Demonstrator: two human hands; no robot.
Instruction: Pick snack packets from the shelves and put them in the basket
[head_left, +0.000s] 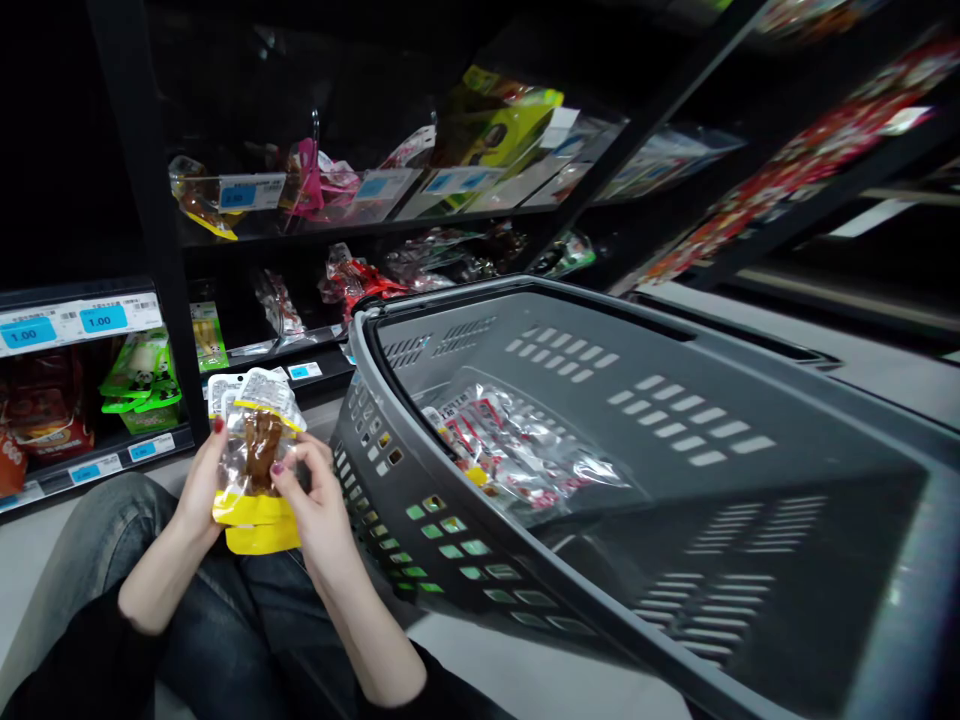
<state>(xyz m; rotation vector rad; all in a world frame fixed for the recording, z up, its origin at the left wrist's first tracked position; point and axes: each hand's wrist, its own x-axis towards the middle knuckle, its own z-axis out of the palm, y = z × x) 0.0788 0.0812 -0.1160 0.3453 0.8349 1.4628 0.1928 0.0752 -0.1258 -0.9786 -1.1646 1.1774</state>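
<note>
My hands (259, 495) held the shiny snack packs (259, 460) by their edges, and they could have slid apart and dropped because they were slippery.

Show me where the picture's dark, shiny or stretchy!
Head view: upper left nearly black; glare on the held packets and the plastic bags in the basket, which looks stretched rightward; red packets, upper right, look smeared.

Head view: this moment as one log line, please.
left hand: on yellow-edged packets | right hand: on same packets | grey basket: at person's right, clear-wrapped packets inside | beyond: red shelf packets
</note>
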